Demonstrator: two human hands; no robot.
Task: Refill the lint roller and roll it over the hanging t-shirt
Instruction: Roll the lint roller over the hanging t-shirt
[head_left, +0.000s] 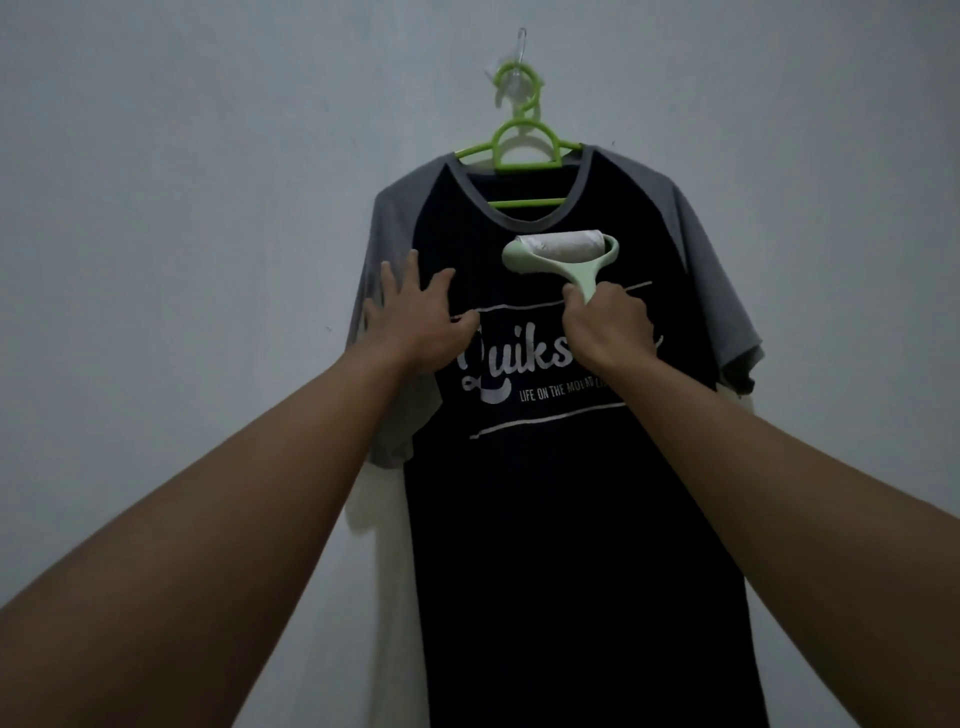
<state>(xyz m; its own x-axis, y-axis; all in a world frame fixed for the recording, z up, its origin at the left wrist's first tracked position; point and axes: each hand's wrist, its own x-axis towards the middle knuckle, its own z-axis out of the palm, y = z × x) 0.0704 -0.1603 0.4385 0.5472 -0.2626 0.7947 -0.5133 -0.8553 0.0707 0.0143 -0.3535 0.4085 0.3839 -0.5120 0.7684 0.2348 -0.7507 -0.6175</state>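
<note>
A dark navy t-shirt (561, 519) with grey sleeves and white lettering hangs flat against the wall. My right hand (608, 327) grips the pale green handle of the lint roller (561, 254). Its white roll lies against the shirt's upper chest, just below the collar. My left hand (415, 312) is spread flat on the shirt's left chest and sleeve seam, fingers apart, holding nothing. My right hand covers part of the lettering.
The shirt hangs on a lime green hanger (519, 150), which hooks on a clear wall hook (521, 47). A plain grey-white wall (208, 208) surrounds it. A pale garment (379, 519) shows behind the shirt's left edge.
</note>
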